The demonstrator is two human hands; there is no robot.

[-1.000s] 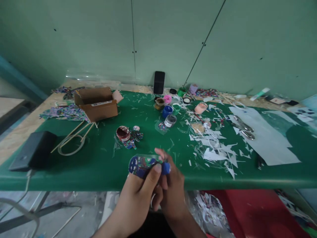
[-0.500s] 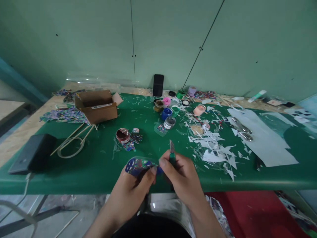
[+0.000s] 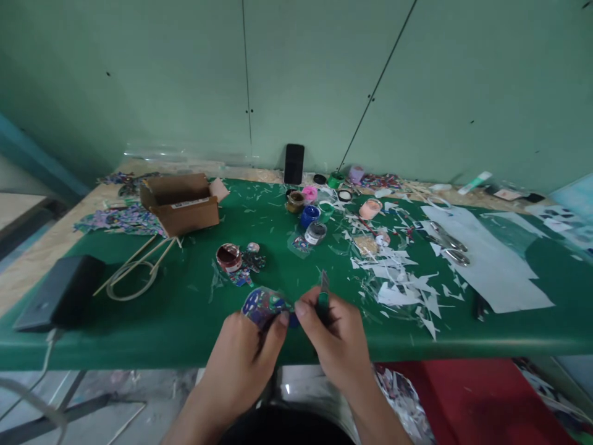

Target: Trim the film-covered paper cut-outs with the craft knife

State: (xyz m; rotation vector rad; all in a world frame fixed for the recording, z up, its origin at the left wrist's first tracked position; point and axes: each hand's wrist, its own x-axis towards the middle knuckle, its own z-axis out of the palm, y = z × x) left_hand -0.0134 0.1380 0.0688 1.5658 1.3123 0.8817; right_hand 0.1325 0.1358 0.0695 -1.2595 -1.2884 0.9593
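Observation:
My left hand (image 3: 245, 358) pinches a small blue, patterned cut-out piece (image 3: 262, 304) at the near edge of the green table (image 3: 194, 321). My right hand (image 3: 331, 337) is closed round a green-handled craft knife (image 3: 323, 295), blade pointing up and away. Both hands meet just over the table's front edge. A maroon paint pot (image 3: 229, 256) and more patterned cut-outs (image 3: 248, 267) lie just beyond them.
Several paint pots (image 3: 310, 216) cluster mid-table in front of a black phone (image 3: 294, 164) leaning on the wall. A cardboard box (image 3: 180, 201), sticks and a ring (image 3: 134, 272) lie left, a black device (image 3: 60, 293) far left. White paper scraps (image 3: 407, 278), scissors (image 3: 447, 244) and a white sheet (image 3: 486, 259) lie right.
A second ago my right hand sat against the blue piece with no knife showing; now it holds the green-handled knife upright beside it. My left hand has kept hold of the blue piece.

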